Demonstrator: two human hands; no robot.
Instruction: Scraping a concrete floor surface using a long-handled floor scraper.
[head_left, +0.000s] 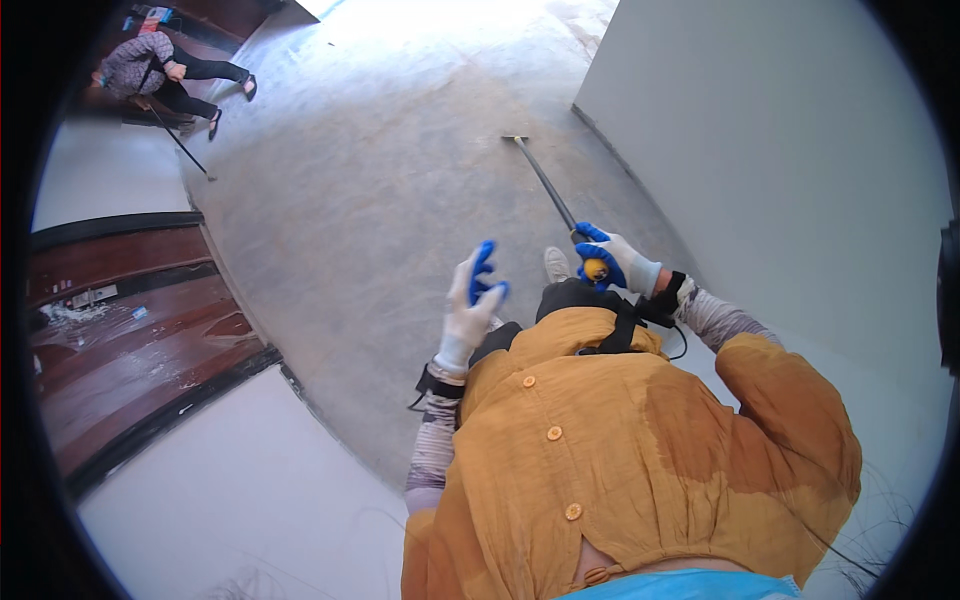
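Note:
My right hand (611, 259), in a white glove with a blue-coated palm, grips a long-handled floor scraper (551, 187) near its yellow end knob. The dark shaft slants away from me, and its wide flat blade (514, 138) meets the concrete floor (360, 195). My left hand (472, 289) wears a matching glove. It is raised over the floor, left of the scraper, holding nothing, with thumb and fingers apart. Black straps circle both wrists.
A pale wall (750, 120) rises close on the right. At left, a dark red door (142, 345) with dusty, cluttered panels stands between white wall sections (247, 480). Farther off at upper left, a person (142, 71) bends over another long-handled tool (180, 142).

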